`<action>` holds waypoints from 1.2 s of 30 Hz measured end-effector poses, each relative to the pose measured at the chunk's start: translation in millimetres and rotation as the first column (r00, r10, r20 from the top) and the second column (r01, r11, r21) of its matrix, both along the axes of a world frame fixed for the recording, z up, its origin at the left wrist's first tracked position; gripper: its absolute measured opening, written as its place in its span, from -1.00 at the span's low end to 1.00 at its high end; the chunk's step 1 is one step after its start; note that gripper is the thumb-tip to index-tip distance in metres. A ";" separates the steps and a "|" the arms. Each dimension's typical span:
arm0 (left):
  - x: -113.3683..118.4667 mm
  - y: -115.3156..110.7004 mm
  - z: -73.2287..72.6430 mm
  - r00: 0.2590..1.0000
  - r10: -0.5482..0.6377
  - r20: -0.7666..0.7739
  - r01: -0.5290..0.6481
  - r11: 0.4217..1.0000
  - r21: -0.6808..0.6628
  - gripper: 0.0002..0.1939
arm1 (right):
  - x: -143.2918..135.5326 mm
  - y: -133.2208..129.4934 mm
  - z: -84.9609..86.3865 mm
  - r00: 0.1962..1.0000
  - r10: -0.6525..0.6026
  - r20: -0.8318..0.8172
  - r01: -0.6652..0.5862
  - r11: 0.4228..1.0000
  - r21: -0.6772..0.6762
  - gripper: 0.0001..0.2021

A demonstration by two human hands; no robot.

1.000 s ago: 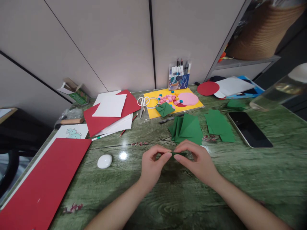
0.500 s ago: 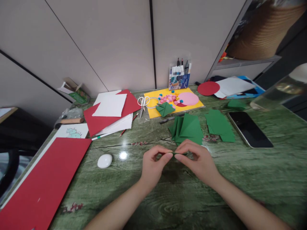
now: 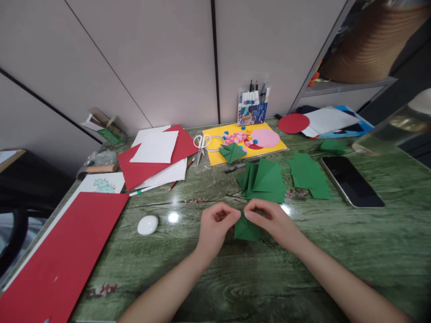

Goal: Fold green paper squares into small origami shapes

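Observation:
Between my two hands is a small green paper piece (image 3: 247, 229), its flat face now showing below my fingertips. My left hand (image 3: 218, 224) pinches its upper left edge with thumb and forefinger. My right hand (image 3: 269, 220) pinches the upper edge just to the right, fingertips nearly touching the left ones. Just beyond my hands lies a stack of green paper squares (image 3: 267, 177). More green sheets (image 3: 308, 175) lie to its right. A folded green piece (image 3: 232, 153) rests on the yellow sheet (image 3: 215, 157).
White-handled scissors (image 3: 201, 144), pink pompoms (image 3: 237, 137) and a marker pack (image 3: 252, 107) stand or lie at the back. A phone (image 3: 352, 181) is at right, with a clear container (image 3: 387, 130) behind. White oval object (image 3: 147, 225) and red card (image 3: 67, 246) lie left.
The green piece between my fingers has turned from edge-on to showing its face, hanging lower toward me. My hands have shifted only slightly.

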State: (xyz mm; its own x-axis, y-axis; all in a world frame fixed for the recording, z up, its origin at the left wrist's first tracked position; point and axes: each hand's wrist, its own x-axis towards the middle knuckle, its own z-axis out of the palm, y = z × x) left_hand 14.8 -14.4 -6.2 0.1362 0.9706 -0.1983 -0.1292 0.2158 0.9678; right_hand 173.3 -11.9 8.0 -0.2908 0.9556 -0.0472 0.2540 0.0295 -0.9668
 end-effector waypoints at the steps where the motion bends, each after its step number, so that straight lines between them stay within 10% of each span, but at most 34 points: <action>1: 0.3 0.3 -1.1 1.000 -0.003 0.008 0.003 1.000 -0.007 -0.84 | 0.2 0.3 -0.5 1.000 0.001 0.012 -0.001 1.000 -0.003 -0.83; 36: -0.4 7.1 -2.2 0.998 0.013 -0.068 -0.013 1.000 0.005 -0.81 | -0.7 1.8 -3.8 0.985 0.002 0.175 0.000 1.000 -0.009 -0.77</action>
